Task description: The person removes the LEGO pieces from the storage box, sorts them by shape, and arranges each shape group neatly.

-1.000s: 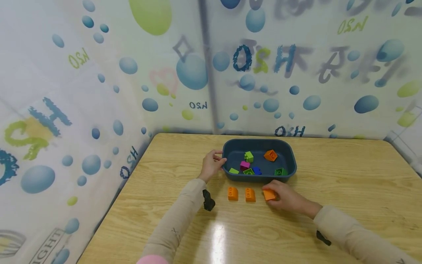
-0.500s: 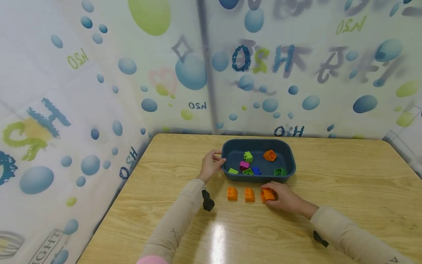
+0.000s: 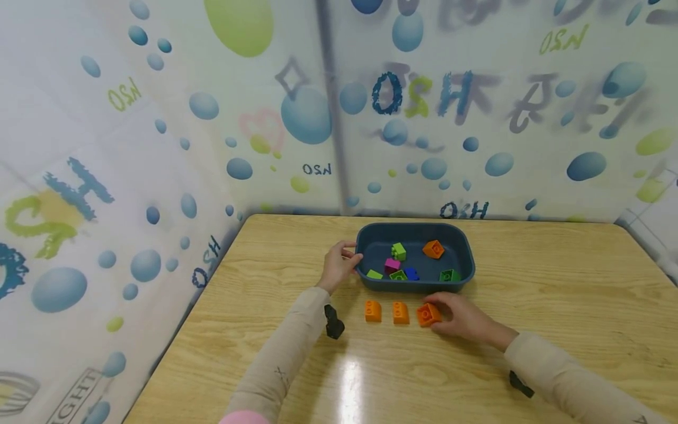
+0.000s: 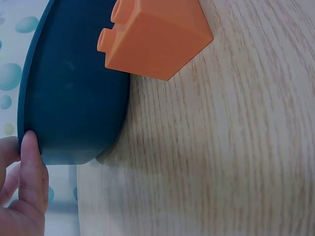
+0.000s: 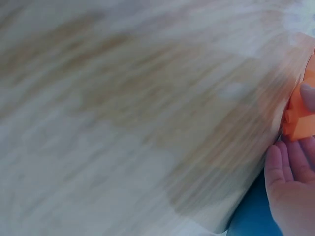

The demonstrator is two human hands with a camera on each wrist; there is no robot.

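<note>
Evidently the work is partway along. In the head view, a left orange block (image 3: pixel 373 311) and a middle orange block (image 3: pixel 401 313) sit apart in a row on the worktop (image 3: pixel 556 282), in front of the tub (image 3: pixel 415 287). A third orange block (image 3: pixel 428 315) is at the row's right end — pinched by the right hand (image 3: pixel 459 315), hollow side showing, so probably not yet settled. The left hand (image 3: pixel 339 268) grips the tub's left end, well apart from the right. Left inside the tub are a fourth orange block (image 3: pixel 434 249), a pink block (image 3: pixel 392 265), a blue block (image 3: pixel 412 274) and some green ones. The worktop is pale wood with a streak of glare; the back wall (image 3: pixel 508 118) and left wall (image 3: pixel 79 247) carry coloured drops and mirrored lettering.

The left wrist view shows fingers clamped on the tub's rim, an orange block near it, and clear wood grain.

The right wrist view is mostly blurred worktop — at its right edge, thumb and fingers hold the third block; something blue below is too cut off to name.
</note>
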